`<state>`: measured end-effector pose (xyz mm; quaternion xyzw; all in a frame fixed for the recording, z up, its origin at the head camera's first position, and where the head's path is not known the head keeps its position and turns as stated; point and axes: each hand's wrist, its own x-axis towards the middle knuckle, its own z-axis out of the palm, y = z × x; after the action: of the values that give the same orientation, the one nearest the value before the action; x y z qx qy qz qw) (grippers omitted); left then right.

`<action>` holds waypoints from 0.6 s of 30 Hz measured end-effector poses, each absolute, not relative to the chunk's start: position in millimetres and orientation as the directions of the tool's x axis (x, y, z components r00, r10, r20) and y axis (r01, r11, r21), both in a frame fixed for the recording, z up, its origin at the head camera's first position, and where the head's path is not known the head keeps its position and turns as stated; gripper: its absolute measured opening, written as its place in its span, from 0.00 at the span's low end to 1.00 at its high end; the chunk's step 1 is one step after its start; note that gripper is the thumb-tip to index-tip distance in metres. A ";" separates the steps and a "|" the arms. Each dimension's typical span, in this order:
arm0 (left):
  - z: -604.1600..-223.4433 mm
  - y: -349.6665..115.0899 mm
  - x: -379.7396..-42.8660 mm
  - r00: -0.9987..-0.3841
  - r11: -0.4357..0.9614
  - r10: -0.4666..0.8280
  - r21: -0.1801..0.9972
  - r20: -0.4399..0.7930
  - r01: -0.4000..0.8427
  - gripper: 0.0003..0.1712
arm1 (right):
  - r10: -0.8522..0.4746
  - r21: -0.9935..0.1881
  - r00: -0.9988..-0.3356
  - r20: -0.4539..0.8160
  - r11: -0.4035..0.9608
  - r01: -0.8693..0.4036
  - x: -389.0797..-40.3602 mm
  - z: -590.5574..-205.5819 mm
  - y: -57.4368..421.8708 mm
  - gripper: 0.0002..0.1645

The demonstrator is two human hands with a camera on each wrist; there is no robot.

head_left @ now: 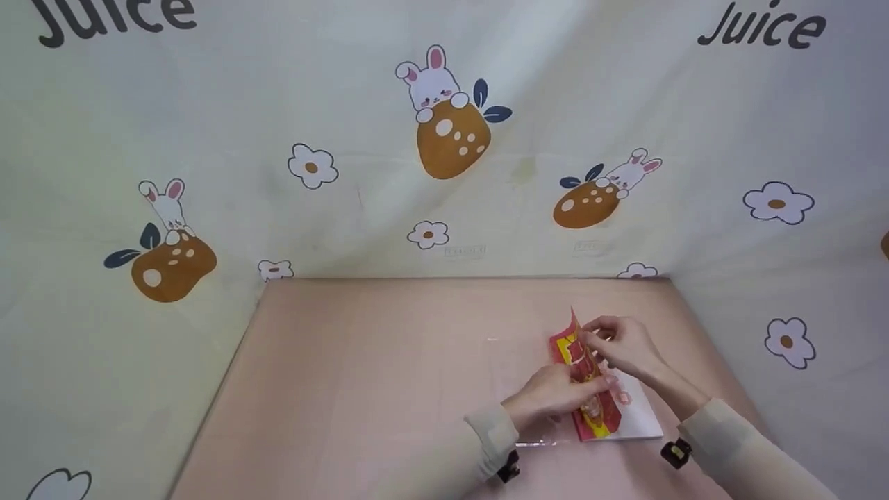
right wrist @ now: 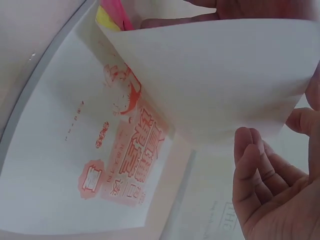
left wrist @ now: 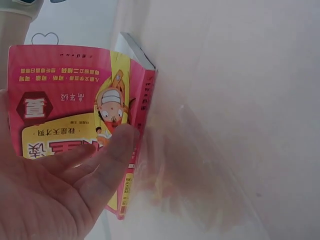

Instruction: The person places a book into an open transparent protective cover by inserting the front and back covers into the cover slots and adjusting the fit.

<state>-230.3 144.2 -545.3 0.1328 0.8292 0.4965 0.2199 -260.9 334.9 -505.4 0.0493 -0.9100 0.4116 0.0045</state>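
Note:
A paperback book (head_left: pixel 642 417) with a red, pink and yellow cover lies at the right of the table, its front cover (left wrist: pixel 65 75) raised and bent upward. Fingers of my left hand (head_left: pixel 555 392) lie fairly straight against the outside of that cover, near the spine. On the other side, my right hand (head_left: pixel 621 344) is at the cover's free edge. Its fingers (right wrist: pixel 247 170) are loosely bent close to the white inner face (right wrist: pixel 225 75). Under the cover, a white title page (right wrist: pixel 55 165) shows orange print. A clear plastic sheet (left wrist: pixel 190 175) spreads out from beside the spine.
The pink tabletop (head_left: pixel 347 368) extends to the left of the book. Pale cloth walls (head_left: pixel 361 118) printed with rabbits and flowers enclose the back and both sides. A small black device (head_left: pixel 675 453) sits at the right wrist.

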 end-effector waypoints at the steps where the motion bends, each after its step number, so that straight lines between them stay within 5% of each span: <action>1: -546.4 142.4 -231.0 -0.865 0.465 0.446 0.885 -0.229 0.006 0.34 | -0.094 -0.756 -0.993 0.065 0.646 -0.111 -260.4 -507.3 335.5 0.17; 7: -554.4 127.3 -237.3 -0.841 0.408 0.489 0.913 -0.229 -0.011 0.24 | -0.151 -0.751 -0.979 0.135 0.629 -0.201 -252.8 -522.7 338.0 0.17; 18: -565.2 103.5 -248.2 -0.826 0.292 0.548 0.956 -0.132 0.040 0.16 | -0.180 -0.703 -0.965 0.190 0.662 -0.261 -249.8 -547.9 324.6 0.44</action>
<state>-248.2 103.5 -565.2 0.1905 0.7715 0.5637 0.2250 -249.8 324.6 -547.9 0.1211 -0.9101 0.3929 0.0520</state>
